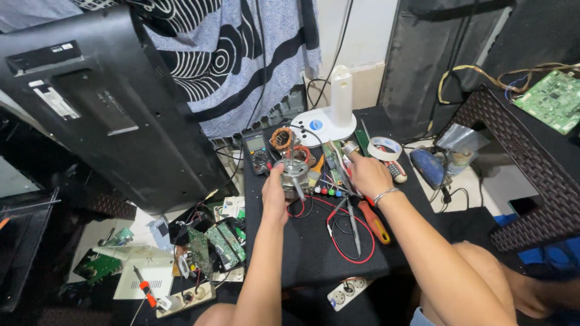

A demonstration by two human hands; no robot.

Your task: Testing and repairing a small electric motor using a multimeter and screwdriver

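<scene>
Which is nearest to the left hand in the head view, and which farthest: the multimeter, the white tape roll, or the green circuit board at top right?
From the left hand:
1. Multimeter, just above it on the black table.
2. White tape roll, across the table, beyond the right hand.
3. Green circuit board, far right on the wicker stand.

This is looking like a small home repair workshop for electronics — a cramped corner rather than a proper shop. Circuit boards point(216, 246) are lying loose on the floor beside a power strip point(348, 292), and a multimeter point(257, 152) is sitting on the black work table point(302, 253) among red test leads point(347, 238) and screwdrivers point(373, 221). A flat television point(103, 102) is leaning back-outward against a patterned curtain point(229, 54), and another green board point(553, 99) is resting on a wicker stool point(513, 151) — all signs of hobby or trade repairs.
</scene>
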